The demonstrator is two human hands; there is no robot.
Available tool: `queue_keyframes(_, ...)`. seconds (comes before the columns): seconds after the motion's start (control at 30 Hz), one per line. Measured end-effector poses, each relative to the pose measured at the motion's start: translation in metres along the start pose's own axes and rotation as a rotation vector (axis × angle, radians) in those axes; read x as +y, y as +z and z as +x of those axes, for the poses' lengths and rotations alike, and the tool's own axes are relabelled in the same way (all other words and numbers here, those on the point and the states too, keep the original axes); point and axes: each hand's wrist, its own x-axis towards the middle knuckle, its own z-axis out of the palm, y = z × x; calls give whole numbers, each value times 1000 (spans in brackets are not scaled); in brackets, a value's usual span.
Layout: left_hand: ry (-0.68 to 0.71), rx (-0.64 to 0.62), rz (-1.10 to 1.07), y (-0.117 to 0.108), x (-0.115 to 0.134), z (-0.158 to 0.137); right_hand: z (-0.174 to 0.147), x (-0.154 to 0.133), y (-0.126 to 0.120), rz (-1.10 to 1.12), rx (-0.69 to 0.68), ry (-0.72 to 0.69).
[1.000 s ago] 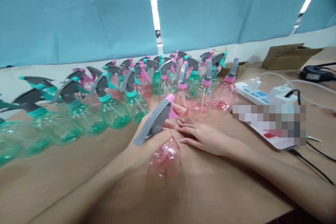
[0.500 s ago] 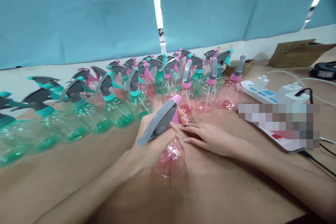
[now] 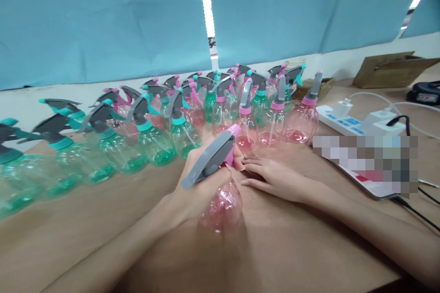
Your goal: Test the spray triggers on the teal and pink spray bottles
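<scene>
My left hand (image 3: 202, 187) is wrapped round the neck and trigger of a pink spray bottle (image 3: 223, 210). The bottle has a grey sprayer head with a pink nozzle pointing away to the right, and its clear pink body shows below my fingers. My right hand (image 3: 271, 176) lies palm down on the table just right of that bottle, fingers stretched out towards it, with nothing held. Behind both hands stand several pink spray bottles (image 3: 245, 130), and a row of green spray bottles (image 3: 156, 146) runs off to the left.
At the right, a tablet-like device (image 3: 371, 187), partly blurred out, lies on the wooden table (image 3: 285, 247). Beyond it are a white power strip (image 3: 340, 121) with plugs and cables, and an open cardboard box (image 3: 388, 71). A blue curtain (image 3: 137, 18) hangs behind.
My left hand's fingertips have curled in closer around the sprayer's trigger. The bottle and my right hand stay in nearly the same place.
</scene>
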Motion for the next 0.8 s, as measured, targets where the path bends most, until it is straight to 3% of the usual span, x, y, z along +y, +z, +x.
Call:
queue_keyframes(0.17, 4, 99, 96, 0, -3, -3, 0, -2, -1, -24, -7, 15)
queue_keyframes(0.8, 116, 180, 110, 7, -14, -4, 1, -2, -2, -45, -28, 26)
